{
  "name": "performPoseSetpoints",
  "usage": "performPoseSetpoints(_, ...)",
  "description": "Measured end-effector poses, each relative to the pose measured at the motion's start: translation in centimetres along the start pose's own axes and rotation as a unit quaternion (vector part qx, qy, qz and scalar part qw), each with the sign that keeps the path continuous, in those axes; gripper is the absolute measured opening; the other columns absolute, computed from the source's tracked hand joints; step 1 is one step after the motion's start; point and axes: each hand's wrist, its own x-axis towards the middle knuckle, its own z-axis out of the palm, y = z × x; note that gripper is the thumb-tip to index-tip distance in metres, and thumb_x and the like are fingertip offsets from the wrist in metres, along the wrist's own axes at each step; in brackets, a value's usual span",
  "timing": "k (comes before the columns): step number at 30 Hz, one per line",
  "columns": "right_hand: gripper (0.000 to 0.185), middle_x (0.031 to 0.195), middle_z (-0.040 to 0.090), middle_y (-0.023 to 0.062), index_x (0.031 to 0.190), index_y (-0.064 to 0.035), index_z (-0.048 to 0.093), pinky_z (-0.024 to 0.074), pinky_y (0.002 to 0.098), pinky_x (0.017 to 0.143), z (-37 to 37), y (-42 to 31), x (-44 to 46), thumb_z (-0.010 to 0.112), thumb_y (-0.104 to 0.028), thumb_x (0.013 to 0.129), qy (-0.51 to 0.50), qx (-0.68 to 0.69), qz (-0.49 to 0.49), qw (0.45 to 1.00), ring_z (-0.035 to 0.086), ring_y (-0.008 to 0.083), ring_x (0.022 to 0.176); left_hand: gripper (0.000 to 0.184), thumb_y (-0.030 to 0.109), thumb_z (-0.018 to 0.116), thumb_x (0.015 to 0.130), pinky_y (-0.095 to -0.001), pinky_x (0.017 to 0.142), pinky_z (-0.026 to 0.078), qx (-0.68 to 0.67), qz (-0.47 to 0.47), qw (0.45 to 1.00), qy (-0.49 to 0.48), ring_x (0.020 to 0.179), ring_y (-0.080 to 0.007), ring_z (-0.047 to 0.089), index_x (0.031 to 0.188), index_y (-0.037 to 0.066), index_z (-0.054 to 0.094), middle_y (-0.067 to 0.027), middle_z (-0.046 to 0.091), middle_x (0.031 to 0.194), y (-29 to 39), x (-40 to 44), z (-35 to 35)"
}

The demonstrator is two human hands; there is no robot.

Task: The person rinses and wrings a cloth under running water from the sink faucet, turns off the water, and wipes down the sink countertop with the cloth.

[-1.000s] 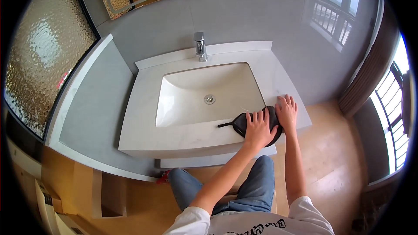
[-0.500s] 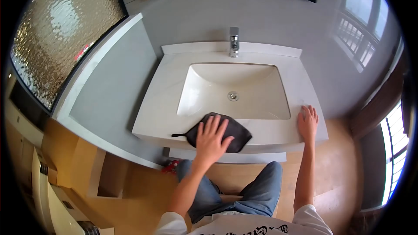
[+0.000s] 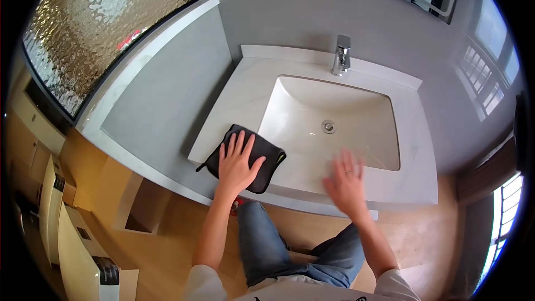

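Observation:
A dark grey cloth (image 3: 267,161) with a short hanging loop lies on the front left of the white countertop (image 3: 356,188), over its front edge. My left hand (image 3: 238,164) rests flat on top of it, fingers stretched and spread, hiding part of the fabric. In front of the sink (image 3: 301,100), my right hand (image 3: 346,181) is open with its fingers apart, slightly blurred. It holds nothing, and I cannot tell whether it touches the counter.
A chrome faucet (image 3: 341,56) stands behind the basin, whose drain (image 3: 329,126) is at its middle. On the left, a low grey partition (image 3: 167,86) carries textured glass (image 3: 111,28). Pale boxes (image 3: 83,245) sit at lower left on the wooden floor.
My left hand and the cloth have shifted left along the counter, and the cloth lies more spread out. My right hand has left the right end and come inward. The view has turned.

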Motion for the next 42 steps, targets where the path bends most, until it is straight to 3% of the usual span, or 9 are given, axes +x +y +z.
performPoseSetpoints(2, 0.068, 0.148, 0.034, 0.0202, 0.138, 0.0001, 0.041, 0.018, 0.0549, 0.113, 1.4, -4.4, 2.6, 0.051, -0.048, 0.091, -0.026, 0.002, -0.107, 0.994, 0.027, 0.0328, 0.14, 0.062, 0.045, 0.052, 0.092, -0.0503, 0.114, 0.019, 0.021, -0.007, 0.999, -0.03, 0.141, -0.0319, 0.026, 0.144, 0.014, 0.038, -0.0141, 0.03, 0.152, -0.7, 1.5, 0.2)
performPoseSetpoints(6, 0.077, 0.15, 0.03, 0.0209, 0.142, 0.0021, 0.036, 0.0167, 0.0551, 0.113, 4.5, -8.7, 6.6, 0.042, -0.057, 0.092, -0.045, 0.026, -0.163, 0.985, 0.023, 0.0327, 0.142, 0.063, 0.049, 0.048, 0.093, -0.0509, 0.114, 0.018, 0.019, -0.018, 0.999, -0.025, 0.142, -0.0317, 0.025, 0.144, 0.015, 0.038, -0.0135, 0.03, 0.153, -3.2, 5.5, 1.8)
performPoseSetpoints(16, 0.08, 0.15, 0.031, 0.0229, 0.142, 0.0052, 0.033, 0.0177, 0.0538, 0.113, 5.9, -9.9, 8.6, 0.035, -0.059, 0.094, -0.057, 0.051, -0.075, 0.994, 0.02, 0.0346, 0.143, 0.067, 0.055, 0.041, 0.092, -0.0547, 0.113, 0.016, 0.044, -0.086, 0.995, 0.004, 0.141, -0.032, 0.025, 0.144, 0.014, 0.038, -0.0139, 0.031, 0.152, -5.0, 12.3, 4.9)
performPoseSetpoints(22, 0.079, 0.149, 0.032, 0.0235, 0.142, 0.0056, 0.033, 0.0186, 0.0521, 0.114, 6.3, -9.6, 8.6, 0.037, -0.057, 0.094, -0.072, 0.088, -0.049, 0.992, 0.02, 0.0339, 0.143, 0.07, 0.056, 0.041, 0.093, -0.0524, 0.114, 0.015, 0.046, -0.084, 0.995, -0.028, 0.143, -0.0321, 0.022, 0.147, 0.013, 0.034, -0.015, 0.026, 0.154, -3.5, 6.4, 2.7)
performPoseSetpoints(28, 0.077, 0.148, 0.032, 0.0243, 0.147, 0.0003, 0.024, 0.0168, 0.0525, 0.114, 5.4, -9.8, 8.7, 0.037, -0.055, 0.095, 0.081, 0.115, 0.006, 0.99, 0.023, 0.0354, 0.142, 0.06, 0.043, 0.05, 0.092, -0.0534, 0.112, 0.019, 0.048, -0.072, 0.994, 0.063, 0.139, -0.0339, 0.029, 0.142, 0.01, 0.041, -0.0171, 0.036, 0.148, -1.9, -1.9, 0.9)
performPoseSetpoints(31, 0.078, 0.146, 0.036, 0.0244, 0.148, -0.0016, 0.022, 0.02, 0.0542, 0.112, 5.7, -9.5, 8.3, 0.039, -0.055, 0.094, -0.064, 0.092, -0.07, 0.991, 0.026, 0.0354, 0.141, 0.056, 0.039, 0.053, 0.092, -0.0538, 0.111, 0.021, 0.045, -0.063, 0.992, 0.098, 0.137, -0.0345, 0.032, 0.139, 0.009, 0.045, -0.0179, 0.04, 0.146, -1.8, -2.7, 1.0)
performPoseSetpoints(34, 0.078, 0.144, 0.039, 0.0228, 0.148, -0.0022, 0.022, 0.0199, 0.0559, 0.112, 6.0, -9.5, 8.5, 0.039, -0.056, 0.094, -0.036, 0.109, -0.064, 0.991, 0.028, 0.0342, 0.14, 0.055, 0.038, 0.054, 0.09, -0.0551, 0.11, 0.022, 0.042, -0.06, 0.99, 0.123, 0.135, -0.0353, 0.035, 0.136, 0.009, 0.048, -0.018, 0.042, 0.144, -1.9, -2.6, 1.4)
performPoseSetpoints(37, 0.076, 0.143, 0.041, 0.0224, 0.147, -0.0043, 0.026, 0.0214, 0.0563, 0.111, 6.0, -10.0, 8.6, 0.036, -0.058, 0.095, 0.099, 0.063, 0.034, 0.993, 0.033, 0.0333, 0.138, 0.054, 0.038, 0.055, 0.09, -0.0562, 0.11, 0.022, 0.044, -0.056, 0.989, 0.13, 0.134, -0.0358, 0.036, 0.135, 0.008, 0.051, -0.0176, 0.043, 0.143, -1.9, -2.6, 1.4)
performPoseSetpoints(42, 0.077, 0.139, 0.047, 0.0209, 0.144, -0.0044, 0.035, 0.0277, 0.0568, 0.107, 3.3, -10.0, 10.0, 0.035, -0.062, 0.093, -0.221, 0.096, 0.047, 0.969, 0.042, 0.0327, 0.132, 0.053, 0.036, 0.057, 0.088, -0.0568, 0.109, 0.022, 0.044, -0.055, 0.988, 0.139, 0.133, -0.0355, 0.037, 0.134, 0.01, 0.052, -0.0165, 0.044, 0.143, -2.0, -2.4, 1.6)
